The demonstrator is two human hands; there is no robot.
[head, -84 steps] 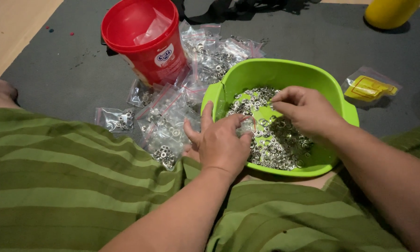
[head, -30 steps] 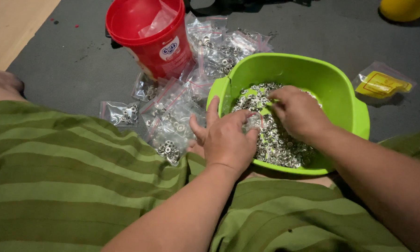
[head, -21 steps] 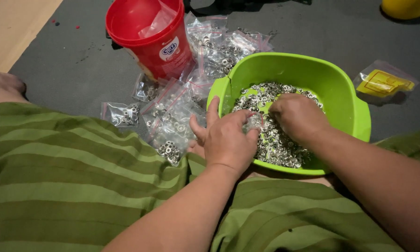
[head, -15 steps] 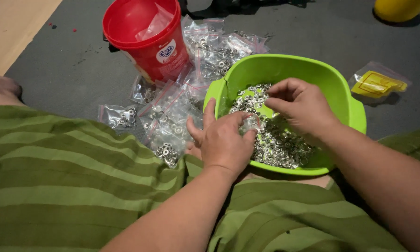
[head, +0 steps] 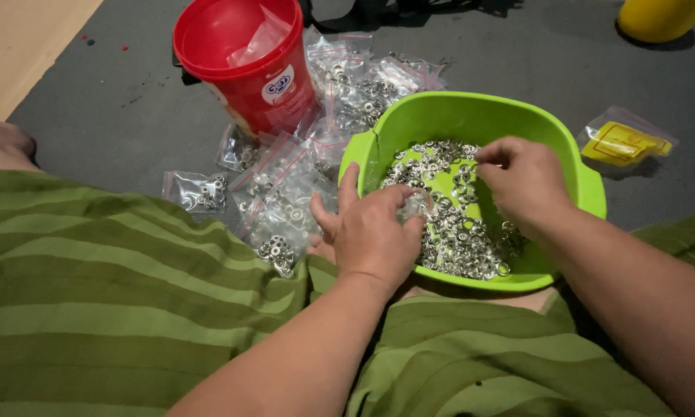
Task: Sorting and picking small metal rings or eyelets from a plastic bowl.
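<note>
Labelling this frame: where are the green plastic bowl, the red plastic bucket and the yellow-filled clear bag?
green plastic bowl (head: 471, 116): head view, far inner wall.
red plastic bucket (head: 266, 96): head view, outer side.
yellow-filled clear bag (head: 623, 143): head view, yellow middle.

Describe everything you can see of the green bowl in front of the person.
The green bowl looks like glossy lime plastic, roundish, with a thick rim and a flat handle tab at each side. It sits upright against the person's lap, on the edge of the dark mat. Small silver metal rings cover much of its bottom. The left hand rests over its near rim; the right hand reaches inside, fingers pinched above the rings.
</note>
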